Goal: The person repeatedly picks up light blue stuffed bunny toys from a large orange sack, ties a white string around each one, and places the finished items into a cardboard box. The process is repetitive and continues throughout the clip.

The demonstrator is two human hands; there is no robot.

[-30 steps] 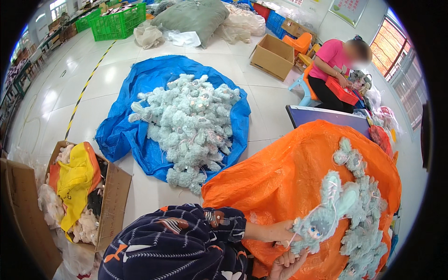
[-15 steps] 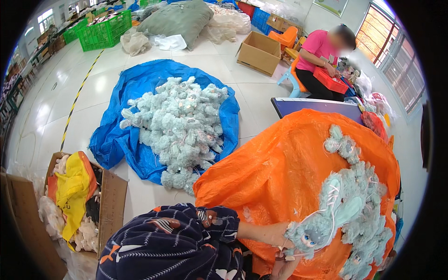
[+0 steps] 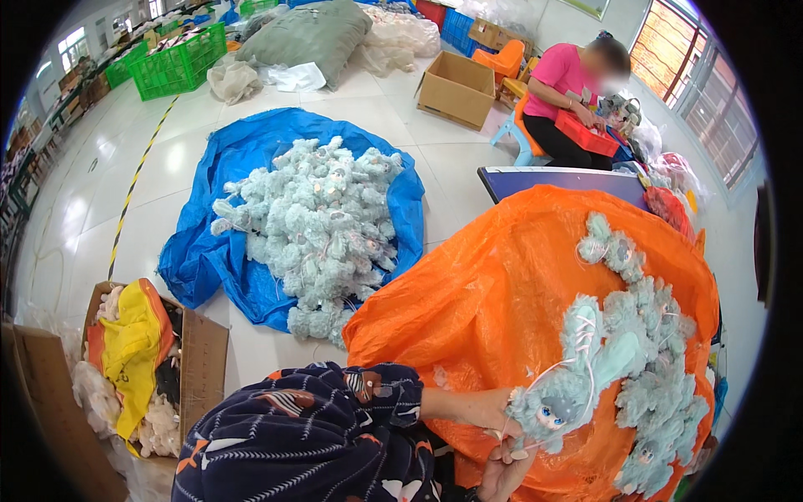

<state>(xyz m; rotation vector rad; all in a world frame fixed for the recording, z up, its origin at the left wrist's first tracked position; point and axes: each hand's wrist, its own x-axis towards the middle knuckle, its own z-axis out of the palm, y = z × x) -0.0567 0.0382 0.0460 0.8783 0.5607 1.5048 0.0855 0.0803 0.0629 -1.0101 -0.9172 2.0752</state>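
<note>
A pale blue-green plush doll (image 3: 550,402) with a blue-eyed face, long ears and white lacing lies at the lower right, over an orange sheet (image 3: 468,326). My left hand (image 3: 505,412) grips it at the side of its head, its fingers partly hidden by fur. Just below, my right hand (image 3: 503,470) has its fingers drawn together by the doll's edge. A thin pale strand shows between the hands; whether the right fingers pinch it is too small to tell. Several similar plush dolls (image 3: 661,393) lie heaped on the sheet's right side.
A heap of plush dolls (image 3: 309,217) rests on a blue sheet (image 3: 196,243) ahead. At left stands a cardboard box (image 3: 203,351) with a yellow cloth (image 3: 134,335). Beyond are an open carton (image 3: 456,92), a green crate (image 3: 180,63) and a seated person (image 3: 569,92) with a red tray.
My right hand has risen slightly, and its curled fingers show more clearly beside the doll. My left hand keeps its hold. The whole view has shifted a little.
</note>
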